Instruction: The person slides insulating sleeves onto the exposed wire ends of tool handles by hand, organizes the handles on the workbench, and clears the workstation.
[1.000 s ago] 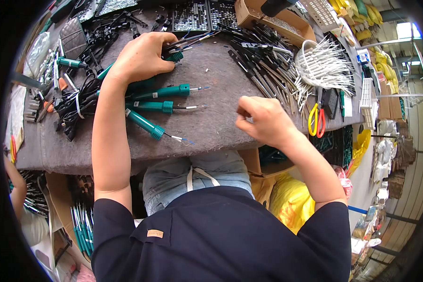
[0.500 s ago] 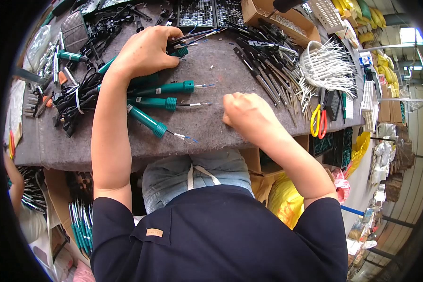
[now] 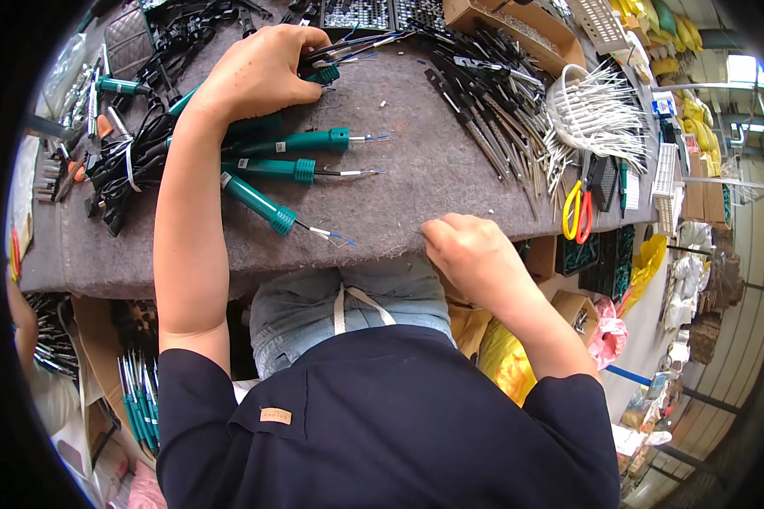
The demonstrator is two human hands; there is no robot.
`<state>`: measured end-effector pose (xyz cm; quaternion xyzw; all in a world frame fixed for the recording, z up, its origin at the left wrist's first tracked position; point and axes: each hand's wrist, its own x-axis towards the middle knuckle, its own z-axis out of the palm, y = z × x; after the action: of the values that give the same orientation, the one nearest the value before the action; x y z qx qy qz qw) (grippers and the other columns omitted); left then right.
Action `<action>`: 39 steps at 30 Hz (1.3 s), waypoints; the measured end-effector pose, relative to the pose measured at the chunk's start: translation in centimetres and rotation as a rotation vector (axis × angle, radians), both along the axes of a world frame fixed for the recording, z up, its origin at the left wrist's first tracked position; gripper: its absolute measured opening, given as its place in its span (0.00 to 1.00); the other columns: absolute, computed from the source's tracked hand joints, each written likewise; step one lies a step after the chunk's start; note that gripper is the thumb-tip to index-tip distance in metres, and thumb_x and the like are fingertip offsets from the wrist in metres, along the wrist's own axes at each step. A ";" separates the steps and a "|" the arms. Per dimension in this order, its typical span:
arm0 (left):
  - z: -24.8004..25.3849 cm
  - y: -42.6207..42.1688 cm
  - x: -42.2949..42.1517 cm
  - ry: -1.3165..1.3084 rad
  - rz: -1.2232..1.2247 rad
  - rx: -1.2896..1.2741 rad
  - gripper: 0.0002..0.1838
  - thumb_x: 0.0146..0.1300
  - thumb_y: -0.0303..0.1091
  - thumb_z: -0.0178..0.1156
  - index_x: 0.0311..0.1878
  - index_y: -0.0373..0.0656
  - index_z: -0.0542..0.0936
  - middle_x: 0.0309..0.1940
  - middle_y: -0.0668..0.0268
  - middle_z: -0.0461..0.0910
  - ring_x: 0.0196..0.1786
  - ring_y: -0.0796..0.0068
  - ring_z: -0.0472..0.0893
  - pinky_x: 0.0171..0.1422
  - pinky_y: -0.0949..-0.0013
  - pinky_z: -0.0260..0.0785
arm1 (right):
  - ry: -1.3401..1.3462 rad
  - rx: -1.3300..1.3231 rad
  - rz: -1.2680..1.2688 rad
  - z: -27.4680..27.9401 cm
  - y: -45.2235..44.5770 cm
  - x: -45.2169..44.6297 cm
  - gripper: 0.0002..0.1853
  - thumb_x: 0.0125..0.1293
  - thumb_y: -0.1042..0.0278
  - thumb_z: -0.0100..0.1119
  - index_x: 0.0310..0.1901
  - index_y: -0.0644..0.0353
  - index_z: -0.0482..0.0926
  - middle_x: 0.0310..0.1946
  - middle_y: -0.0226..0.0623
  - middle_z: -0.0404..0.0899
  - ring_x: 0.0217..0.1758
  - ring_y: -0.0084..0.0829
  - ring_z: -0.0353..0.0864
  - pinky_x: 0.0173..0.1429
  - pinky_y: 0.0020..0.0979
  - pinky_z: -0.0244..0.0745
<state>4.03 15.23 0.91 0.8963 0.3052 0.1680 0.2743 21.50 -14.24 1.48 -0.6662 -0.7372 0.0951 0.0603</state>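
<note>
My left hand (image 3: 267,72) is curled over green handles and a bundle of thin dark rods (image 3: 356,44) at the upper left; its fingertips are partly hidden. Below it three green handles lie fanned out: an upper one (image 3: 301,141), a middle one (image 3: 284,170) and a lower one (image 3: 259,202), each with wires at its right end. My right hand (image 3: 467,246) is closed at the table's front edge, right of the lower handle's wires. What its fingers hold, if anything, is hidden.
Dark and brown rods (image 3: 492,119) lie right of centre, beside a white basket (image 3: 569,81) of white sticks. Scissors (image 3: 578,212) with yellow and red handles rest near the front edge. Black cables (image 3: 132,170) are at left. A co-worker's arm (image 3: 22,327) shows at far left.
My right hand moved left, then down to the table's front edge. My left hand stays over the bundle and handles. The whole view has shifted slightly.
</note>
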 end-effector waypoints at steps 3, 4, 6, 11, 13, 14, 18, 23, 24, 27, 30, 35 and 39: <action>-0.3 0.4 0.0 -0.013 -0.019 0.020 0.23 0.50 0.32 0.67 0.51 0.33 0.84 0.37 0.51 0.88 0.41 0.59 0.88 0.51 0.61 0.77 | -0.181 0.005 -0.006 -0.1 -0.1 -1.6 0.08 0.62 0.73 0.65 0.31 0.57 0.73 0.26 0.37 0.76 0.32 0.42 0.84 0.37 0.41 0.82; -0.4 0.4 -0.1 -0.019 -0.025 0.028 0.23 0.50 0.32 0.67 0.51 0.33 0.84 0.37 0.51 0.88 0.41 0.58 0.88 0.51 0.61 0.77 | -0.234 -0.004 -0.011 0.0 0.2 -1.9 0.09 0.60 0.74 0.65 0.30 0.55 0.72 0.26 0.36 0.75 0.31 0.40 0.84 0.37 0.40 0.83; -0.6 0.5 0.0 -0.028 -0.027 0.041 0.23 0.49 0.32 0.66 0.51 0.34 0.84 0.37 0.51 0.88 0.42 0.57 0.88 0.51 0.60 0.77 | -0.290 -0.005 0.023 -0.1 0.6 -1.6 0.09 0.60 0.74 0.65 0.30 0.55 0.72 0.26 0.36 0.76 0.31 0.39 0.84 0.37 0.39 0.83; -0.8 0.5 -0.1 -0.082 -0.037 0.063 0.24 0.48 0.31 0.67 0.51 0.34 0.84 0.37 0.51 0.87 0.41 0.55 0.87 0.51 0.60 0.77 | -0.195 0.071 -0.065 0.7 0.7 0.9 0.07 0.63 0.71 0.68 0.35 0.58 0.77 0.27 0.37 0.80 0.33 0.39 0.87 0.38 0.39 0.83; -0.6 0.3 -0.1 -0.068 -0.019 0.045 0.25 0.48 0.31 0.67 0.52 0.34 0.84 0.37 0.51 0.87 0.41 0.56 0.87 0.51 0.60 0.77 | -0.108 0.167 -0.006 0.8 0.4 0.8 0.08 0.62 0.71 0.66 0.31 0.54 0.73 0.26 0.34 0.78 0.32 0.33 0.86 0.34 0.35 0.83; -0.6 0.4 -0.1 -0.040 -0.021 0.043 0.27 0.48 0.33 0.68 0.55 0.36 0.85 0.38 0.51 0.88 0.42 0.55 0.88 0.52 0.60 0.78 | -0.086 0.156 0.067 0.8 0.2 0.3 0.09 0.62 0.70 0.66 0.31 0.53 0.73 0.25 0.33 0.77 0.31 0.32 0.85 0.34 0.35 0.83; -0.8 0.6 -0.1 -0.014 -0.029 0.045 0.31 0.49 0.36 0.70 0.61 0.41 0.86 0.38 0.53 0.88 0.43 0.54 0.89 0.54 0.59 0.81 | -0.056 0.134 0.199 -0.7 -0.2 -1.0 0.10 0.60 0.71 0.64 0.29 0.53 0.70 0.25 0.32 0.74 0.28 0.30 0.84 0.32 0.33 0.83; -0.3 0.6 0.0 0.006 -0.044 0.035 0.29 0.49 0.35 0.69 0.57 0.38 0.86 0.36 0.51 0.88 0.41 0.56 0.88 0.52 0.60 0.80 | -0.175 0.134 0.187 -0.9 0.1 -2.2 0.09 0.55 0.72 0.63 0.28 0.53 0.70 0.25 0.30 0.72 0.28 0.27 0.83 0.28 0.30 0.83; -0.5 0.6 0.0 -0.013 -0.043 0.025 0.27 0.49 0.33 0.68 0.55 0.35 0.85 0.37 0.51 0.88 0.41 0.57 0.88 0.51 0.61 0.79 | -0.193 0.135 0.182 -0.8 0.2 -2.4 0.09 0.54 0.72 0.63 0.28 0.53 0.70 0.25 0.29 0.72 0.28 0.26 0.83 0.28 0.30 0.83; -0.3 0.4 0.0 -0.029 -0.042 0.022 0.26 0.49 0.32 0.67 0.53 0.32 0.84 0.37 0.50 0.88 0.41 0.59 0.88 0.51 0.61 0.78 | -0.215 0.137 0.165 -0.5 0.4 -2.8 0.10 0.54 0.73 0.63 0.28 0.53 0.69 0.25 0.29 0.72 0.27 0.25 0.82 0.29 0.29 0.83; -0.2 0.4 -0.1 -0.021 -0.042 0.025 0.26 0.49 0.33 0.67 0.54 0.32 0.84 0.38 0.50 0.88 0.41 0.58 0.88 0.52 0.61 0.78 | -0.196 0.125 0.143 -0.5 0.5 -3.1 0.10 0.54 0.73 0.63 0.29 0.53 0.70 0.25 0.29 0.72 0.27 0.25 0.83 0.29 0.29 0.83; -0.4 0.2 0.0 -0.029 -0.019 0.045 0.27 0.49 0.33 0.67 0.54 0.32 0.84 0.39 0.50 0.89 0.42 0.59 0.88 0.52 0.62 0.77 | -0.086 -0.004 0.061 -1.3 -0.5 -2.9 0.10 0.61 0.74 0.66 0.32 0.57 0.71 0.25 0.37 0.74 0.29 0.39 0.84 0.32 0.38 0.81; -0.7 0.7 0.0 -0.040 -0.042 0.045 0.29 0.49 0.35 0.69 0.58 0.37 0.86 0.38 0.51 0.88 0.42 0.56 0.89 0.53 0.60 0.80 | -0.002 -0.096 0.012 -2.7 -3.9 -1.1 0.08 0.62 0.73 0.65 0.34 0.58 0.73 0.28 0.39 0.78 0.32 0.43 0.85 0.36 0.41 0.83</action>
<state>4.02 15.92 0.16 0.9049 0.2768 0.1870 0.2638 20.42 -18.11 -1.19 -0.6641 -0.7357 0.1301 0.0271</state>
